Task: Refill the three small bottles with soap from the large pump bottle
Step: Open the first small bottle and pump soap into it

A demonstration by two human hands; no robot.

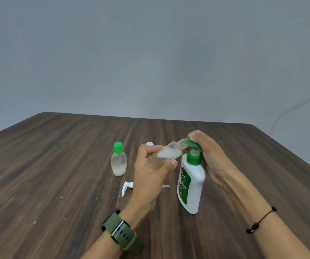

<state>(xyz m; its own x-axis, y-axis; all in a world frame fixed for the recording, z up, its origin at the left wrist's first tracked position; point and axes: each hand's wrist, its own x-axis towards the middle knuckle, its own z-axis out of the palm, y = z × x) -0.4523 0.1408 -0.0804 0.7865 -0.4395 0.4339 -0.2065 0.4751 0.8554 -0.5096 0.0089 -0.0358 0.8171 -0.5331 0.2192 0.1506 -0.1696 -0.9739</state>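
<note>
Nearest the camera, a green watch [120,233] sits on the left wrist, and a thin black cord bracelet [261,219] circles the right wrist at the far side.

On the dark wooden desk [47,165], going from the left, a small clear bottle [118,162] with a green cap stands upright with a little white soap at its bottom. Just right of it and nearer the camera, a white spray head [127,187] lies on its side, its tube partly hidden behind the left hand. Behind that hand, only the white top [149,144] of another small item shows; what it is cannot be told.

The left hand [148,176] grips an uncapped small bottle [166,156], fingers curled round its lower part and thumb pressed on its label. This bottle is tilted, held above the desk, with pale yellowish liquid and foam inside, and its threaded neck meets the green spout of the large pump bottle [190,186].

That white bottle with a green label stands on the desk just right of the left hand. The right hand [208,156] is wrapped over its green pump head, fingers curled down around it.
</note>
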